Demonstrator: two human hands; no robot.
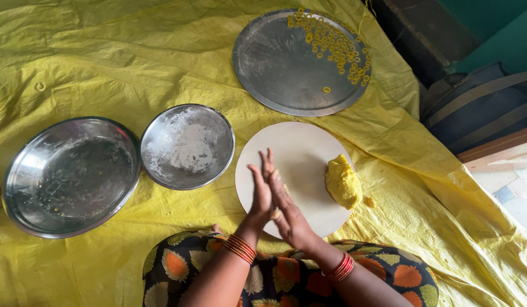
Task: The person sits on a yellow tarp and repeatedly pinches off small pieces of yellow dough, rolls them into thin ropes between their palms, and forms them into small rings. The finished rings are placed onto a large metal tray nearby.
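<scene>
My left hand and my right hand are pressed palm to palm over the near edge of a round white board. A small piece of yellow dough shows between the palms. A larger lump of yellow dough lies on the board's right side, a little to the right of my hands. A small crumb of dough sits at the board's edge. Red bangles circle both wrists.
A large steel plate at the back carries several small yellow dough rings. A steel bowl dusted with flour and a bigger steel dish sit to the left. A yellow sheet covers the floor. A dark bag lies right.
</scene>
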